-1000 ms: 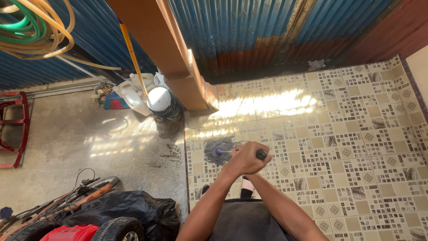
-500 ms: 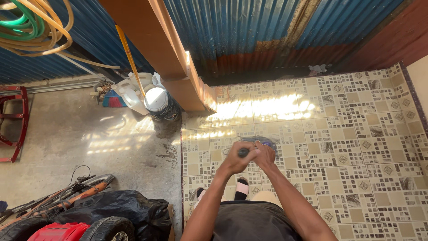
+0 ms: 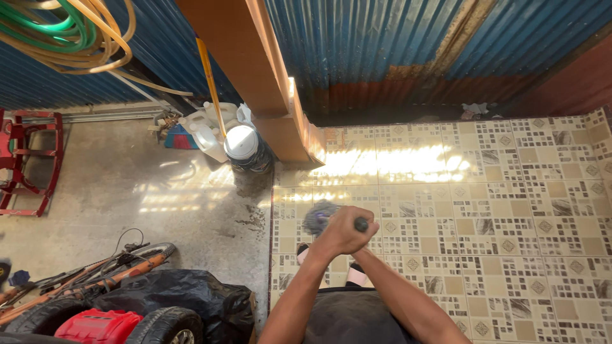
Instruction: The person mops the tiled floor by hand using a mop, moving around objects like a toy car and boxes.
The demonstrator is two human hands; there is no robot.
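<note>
Seen from above, both forearms are reaching forward from the bottom edge, converging at the middle of the view. The left hand (image 3: 339, 232) is lying on top, fist curled tight, its grip pressed together around a dark mop handle (image 3: 361, 224) whose end is poking out at 3 o'clock of the knuckles. The right hand is sitting hidden beneath the left, so whether its grip is closed cannot be told. The wrists are bending slightly downward, elbows tucked near the body.

Just past the fist, at 11 o'clock, the grey, shaggy mop head (image 3: 319, 216) is resting on the patterned tile floor (image 3: 484, 210), blurred. Feet in pale sandals (image 3: 357, 275) are standing directly below the hands.

At 8 o'clock, a black bag (image 3: 185, 296), a red wheeled toy (image 3: 95, 325) and a bicycle (image 3: 89, 274) are lying on the concrete floor (image 3: 127, 191). Further out at 11 o'clock, white plastic jugs (image 3: 204, 137) and a white-lidded bucket (image 3: 242, 143) are standing beside an orange wooden beam (image 3: 248, 70). At 12 o'clock, a blue corrugated metal wall (image 3: 395, 44) is closing off the space. Coiled hoses (image 3: 57, 32) are hanging at far 10 o'clock, above a red metal frame (image 3: 29, 159).
</note>
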